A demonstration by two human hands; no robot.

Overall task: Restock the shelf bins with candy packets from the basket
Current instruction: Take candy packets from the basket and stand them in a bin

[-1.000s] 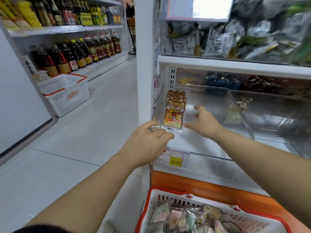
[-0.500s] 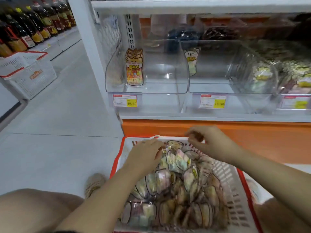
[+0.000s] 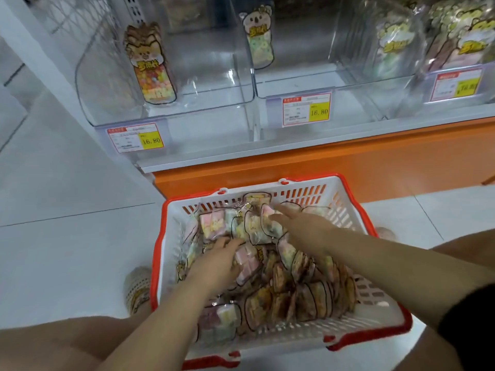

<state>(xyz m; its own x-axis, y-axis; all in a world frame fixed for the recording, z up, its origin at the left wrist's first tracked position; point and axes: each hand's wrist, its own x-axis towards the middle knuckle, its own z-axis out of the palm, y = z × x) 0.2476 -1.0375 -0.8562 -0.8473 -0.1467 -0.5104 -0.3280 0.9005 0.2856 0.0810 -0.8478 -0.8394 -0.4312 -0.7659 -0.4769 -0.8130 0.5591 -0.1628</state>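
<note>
Head view showed the left hand (image 3: 214, 266) lying flat on the candy packets (image 3: 257, 226) in the basket (image 3: 294, 183), and the right hand (image 3: 305, 228) reaching with straight fingers (image 3: 278, 216). Neither gripped anything. Gathering matching packets, faces aligned, would probably suit the shelf bins (image 3: 214, 76) best.

My left hand (image 3: 217, 263): fingertips hidden among the packets (image 3: 284, 287), whose print is blurred. Price tag (image 3: 135, 137): small lines illegible to me. Rightmost bin (image 3: 486, 87): cut off at right edge.
</note>
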